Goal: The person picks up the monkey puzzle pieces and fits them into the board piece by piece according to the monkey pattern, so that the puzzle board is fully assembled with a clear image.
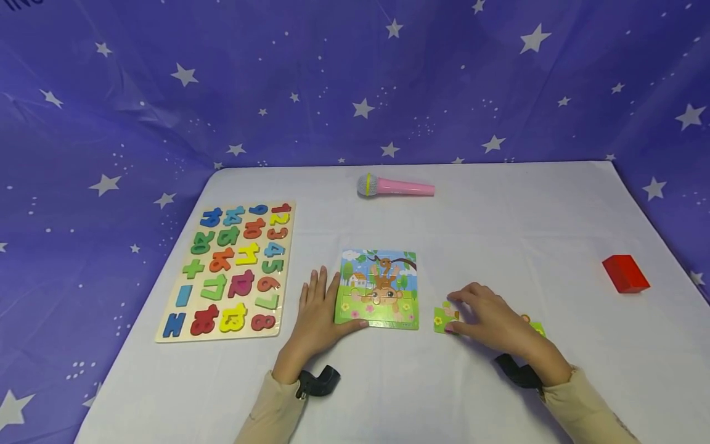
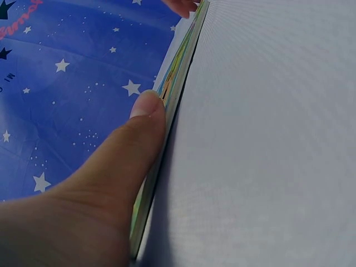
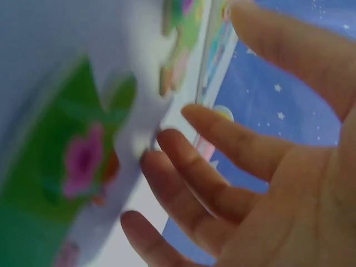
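Observation:
A square puzzle board [image 1: 383,296] with a cartoon monkey picture lies on the white table. My left hand [image 1: 318,311] rests against its left side, fingers extended, with the thumb [image 2: 147,111] along the near edge. Right of the board, a loose puzzle piece [image 1: 440,320], green with a yellow flower, lies on the cloth. Over it reaches my right hand [image 1: 490,317], thumb and index finger spread apart at the piece's edges; no grip on it shows. Another puzzle piece [image 3: 83,161], with a pink flower, lies beneath the right wrist, partly hidden in the head view.
To the left lies a wooden number board [image 1: 224,271] with colourful numerals. A pink toy microphone [image 1: 396,187] lies toward the back. Far right is a red block [image 1: 625,274]. A purple star-patterned cloth [image 1: 333,80] stands behind the table.

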`<move>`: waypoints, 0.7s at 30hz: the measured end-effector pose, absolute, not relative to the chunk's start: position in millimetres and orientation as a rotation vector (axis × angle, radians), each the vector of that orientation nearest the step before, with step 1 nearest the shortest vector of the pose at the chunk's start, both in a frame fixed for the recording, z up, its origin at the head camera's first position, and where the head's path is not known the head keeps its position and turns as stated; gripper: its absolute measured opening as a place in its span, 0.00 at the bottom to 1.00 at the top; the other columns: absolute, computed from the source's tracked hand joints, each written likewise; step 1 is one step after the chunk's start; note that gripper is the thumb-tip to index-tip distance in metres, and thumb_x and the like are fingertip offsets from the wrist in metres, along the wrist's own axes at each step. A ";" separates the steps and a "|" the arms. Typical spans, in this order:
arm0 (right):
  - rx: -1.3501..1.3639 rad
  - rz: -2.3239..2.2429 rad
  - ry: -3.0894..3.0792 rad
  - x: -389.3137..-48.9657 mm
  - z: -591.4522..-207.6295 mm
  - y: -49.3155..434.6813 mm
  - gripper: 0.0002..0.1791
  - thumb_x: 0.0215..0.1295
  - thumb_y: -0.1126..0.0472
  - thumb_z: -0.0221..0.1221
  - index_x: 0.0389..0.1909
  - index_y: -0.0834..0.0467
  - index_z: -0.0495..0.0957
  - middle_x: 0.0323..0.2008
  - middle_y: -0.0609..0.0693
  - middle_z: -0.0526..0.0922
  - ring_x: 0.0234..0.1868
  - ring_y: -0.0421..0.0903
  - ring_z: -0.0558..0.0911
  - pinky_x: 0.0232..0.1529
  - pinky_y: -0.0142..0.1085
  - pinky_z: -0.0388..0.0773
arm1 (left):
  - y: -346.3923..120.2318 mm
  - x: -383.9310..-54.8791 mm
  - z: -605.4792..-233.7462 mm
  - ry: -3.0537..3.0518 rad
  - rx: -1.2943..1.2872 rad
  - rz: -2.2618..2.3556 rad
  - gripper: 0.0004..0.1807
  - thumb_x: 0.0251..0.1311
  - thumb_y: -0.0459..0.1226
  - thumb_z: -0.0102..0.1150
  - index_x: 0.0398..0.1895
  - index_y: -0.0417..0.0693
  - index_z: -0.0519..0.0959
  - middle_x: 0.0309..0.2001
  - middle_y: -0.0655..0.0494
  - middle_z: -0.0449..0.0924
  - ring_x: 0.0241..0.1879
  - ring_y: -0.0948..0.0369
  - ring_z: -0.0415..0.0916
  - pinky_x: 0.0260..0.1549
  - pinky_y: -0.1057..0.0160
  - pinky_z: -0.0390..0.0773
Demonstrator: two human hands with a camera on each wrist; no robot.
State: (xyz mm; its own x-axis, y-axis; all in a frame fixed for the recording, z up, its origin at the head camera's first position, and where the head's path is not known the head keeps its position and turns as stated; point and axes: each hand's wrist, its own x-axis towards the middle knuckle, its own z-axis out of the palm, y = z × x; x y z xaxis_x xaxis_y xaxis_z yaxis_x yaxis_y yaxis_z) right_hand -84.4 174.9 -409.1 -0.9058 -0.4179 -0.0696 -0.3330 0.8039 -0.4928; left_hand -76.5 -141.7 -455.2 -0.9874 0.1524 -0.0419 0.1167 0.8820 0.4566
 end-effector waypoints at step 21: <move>-0.540 -0.748 2.910 -80.3 -422.7 162.0 0.27 0.40 0.55 0.71 0.41 0.61 0.74 0.38 0.51 0.72 0.40 0.47 0.68 0.41 0.41 0.64 | -141.9 -75.7 -455.7 2.971 0.208 0.727 0.59 0.39 0.66 0.60 0.70 0.45 0.48 0.72 0.42 0.35 0.72 0.48 0.28 0.67 0.45 0.35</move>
